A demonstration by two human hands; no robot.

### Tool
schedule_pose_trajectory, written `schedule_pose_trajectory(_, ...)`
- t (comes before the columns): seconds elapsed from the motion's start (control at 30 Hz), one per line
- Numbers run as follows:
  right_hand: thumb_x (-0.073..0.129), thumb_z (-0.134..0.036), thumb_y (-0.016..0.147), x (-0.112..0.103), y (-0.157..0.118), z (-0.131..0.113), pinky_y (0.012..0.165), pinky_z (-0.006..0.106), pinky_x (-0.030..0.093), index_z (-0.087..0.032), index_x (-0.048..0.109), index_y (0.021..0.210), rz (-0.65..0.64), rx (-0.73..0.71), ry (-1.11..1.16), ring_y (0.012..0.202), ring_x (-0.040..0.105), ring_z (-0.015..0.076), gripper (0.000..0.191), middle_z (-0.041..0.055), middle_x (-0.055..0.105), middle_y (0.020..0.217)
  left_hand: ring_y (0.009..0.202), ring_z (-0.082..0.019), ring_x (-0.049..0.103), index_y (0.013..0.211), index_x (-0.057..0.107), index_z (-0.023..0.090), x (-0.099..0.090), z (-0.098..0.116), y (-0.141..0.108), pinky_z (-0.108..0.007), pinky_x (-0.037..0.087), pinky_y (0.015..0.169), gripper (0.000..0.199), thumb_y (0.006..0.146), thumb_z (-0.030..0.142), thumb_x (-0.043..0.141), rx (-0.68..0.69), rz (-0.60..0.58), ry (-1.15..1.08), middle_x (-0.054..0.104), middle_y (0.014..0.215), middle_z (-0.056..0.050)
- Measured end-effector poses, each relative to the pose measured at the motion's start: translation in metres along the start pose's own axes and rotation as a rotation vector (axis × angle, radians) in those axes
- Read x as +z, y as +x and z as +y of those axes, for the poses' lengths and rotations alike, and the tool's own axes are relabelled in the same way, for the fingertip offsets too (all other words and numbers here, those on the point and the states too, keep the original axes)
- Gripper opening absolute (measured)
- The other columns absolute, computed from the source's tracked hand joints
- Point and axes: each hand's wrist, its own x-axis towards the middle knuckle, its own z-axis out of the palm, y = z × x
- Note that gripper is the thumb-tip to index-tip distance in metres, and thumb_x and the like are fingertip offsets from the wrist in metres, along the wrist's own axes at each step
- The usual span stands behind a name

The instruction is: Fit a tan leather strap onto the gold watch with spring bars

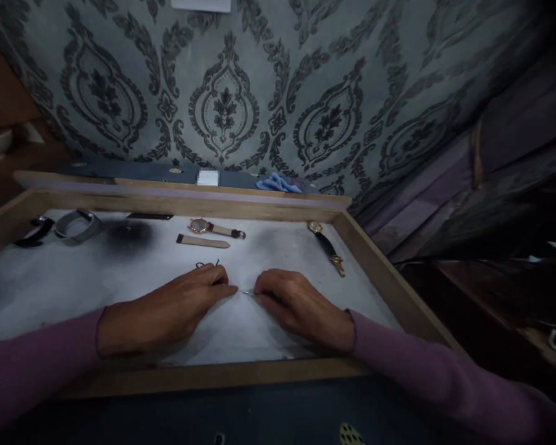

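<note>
Over the white bottom of a shallow wooden tray [306, 371], my two hands face each other. My right hand [301, 306] pinches a thin, shiny metal piece [246, 292] that points left. My left hand [180, 306] is closed, its fingertips close to the other end of that piece; whatever it grips is too small to make out. A thin dark loop [201, 264] shows just behind my left fingers. Farther back lie a round-faced watch [200, 225] with one strap half attached and a loose pale strap [204, 241] with a dark end.
A gold watch with a dark strap [327, 244] lies at the tray's right. At the left are a mesh-band watch [77, 227] and a black-strap watch [39, 232]. A dark flat strip [149, 217] lies near the back edge. Behind the tray is a blue cloth [278, 183].
</note>
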Motion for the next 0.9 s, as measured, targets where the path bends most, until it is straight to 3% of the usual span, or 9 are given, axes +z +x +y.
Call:
schedule_pose_trajectory(0.67, 0.050, -0.009, 0.087, -0.0024, 0.0012, -0.0022, 0.064, 0.026, 0.043, -0.015, 0.060, 0.077, -0.004, -0.039, 0.027, 0.067, 0.057, 0.0139, 0.015, 0.0031, 0.062, 0.074, 0.097, -0.018, 0.050, 0.116, 0.055, 0.025, -0.0046, 0.0009, -0.0040, -0.032, 0.043, 0.089, 0.034, 0.097, 0.018, 0.028, -0.038, 0.003, -0.062, 0.056, 0.108, -0.005)
schedule_pose_trajectory(0.9, 0.054, -0.008, 0.086, -0.0033, 0.0012, 0.0009, 0.061, 0.024, 0.040, -0.014, 0.059, 0.076, 0.031, 0.002, 0.011, 0.064, 0.054, 0.0131, 0.013, 0.0024, 0.060, 0.071, 0.098, -0.020, 0.048, 0.117, 0.054, 0.025, -0.0012, 0.0073, -0.0050, -0.033, 0.041, 0.089, 0.042, 0.086, 0.004, 0.035, 0.003, -0.008, 0.076, 0.055, 0.110, -0.005)
